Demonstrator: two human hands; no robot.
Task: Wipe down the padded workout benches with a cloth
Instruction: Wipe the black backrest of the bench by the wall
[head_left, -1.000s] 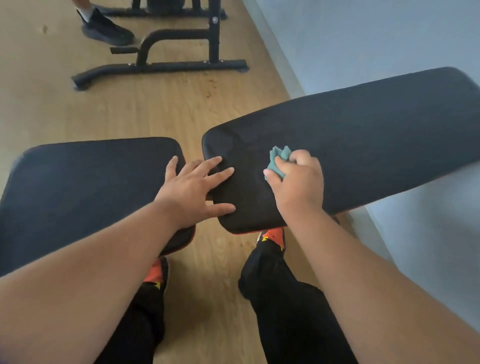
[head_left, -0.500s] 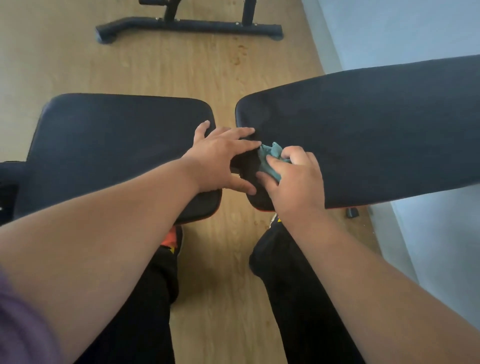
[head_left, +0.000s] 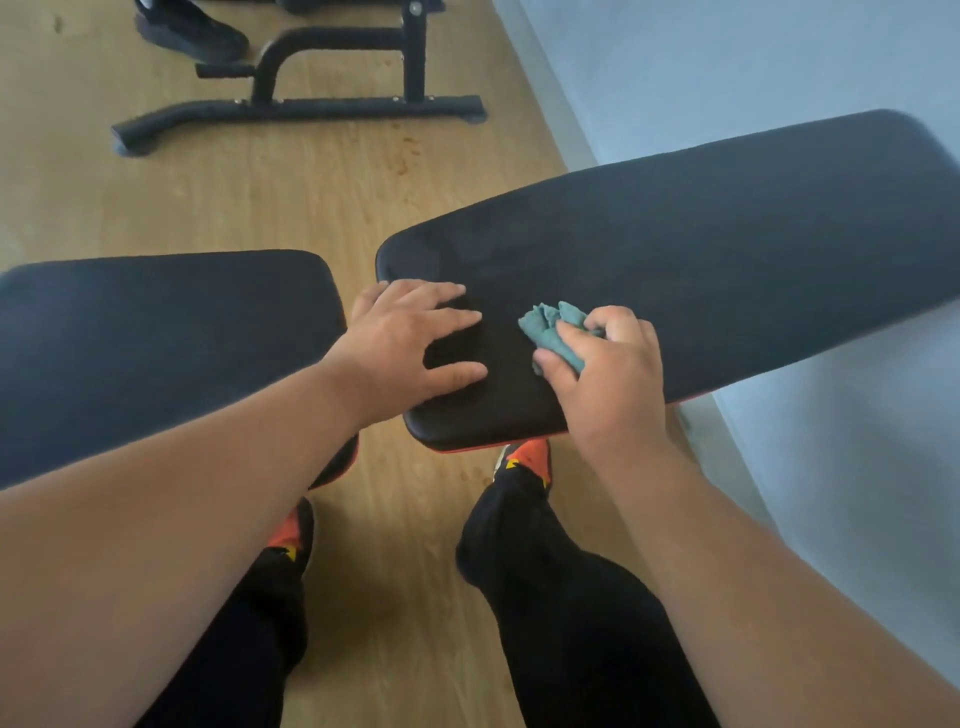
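Two black padded bench sections lie before me: a seat pad (head_left: 156, 332) on the left and a long back pad (head_left: 727, 249) rising to the right, with a floor gap between them. My right hand (head_left: 608, 374) grips a bunched teal cloth (head_left: 550, 327) and presses it on the near end of the back pad. My left hand (head_left: 410, 348) rests flat with spread fingers on that same end, a hand's width left of the cloth.
A black steel frame base (head_left: 296, 111) of other equipment stands on the wooden floor ahead. Another person's dark shoe (head_left: 192, 28) is at the top left. A pale wall (head_left: 727, 67) runs along the right. My legs and orange shoes are below the pads.
My right hand has slid the cloth to the right, away from the pad's left edge. My left hand stayed on the pad end, and the view has tilted back up.
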